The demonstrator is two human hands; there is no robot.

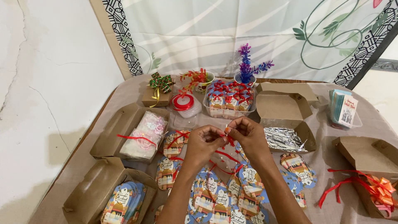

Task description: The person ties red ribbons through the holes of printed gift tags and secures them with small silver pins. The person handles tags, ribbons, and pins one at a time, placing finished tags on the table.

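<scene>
Hands meet above the middle of the cloth-covered surface (83, 157): the left hand (203, 143) and right hand (248, 135) are together, fingertips pinched on a thin red ribbon (226, 155) that trails down between them. Below them lie scattered blue shaped paper tags (219, 195). A clear plastic tub of red-bowed tags (228, 99) stands beyond, with an open brown cardboard box of silver foil shreds (286, 124) at right.
</scene>
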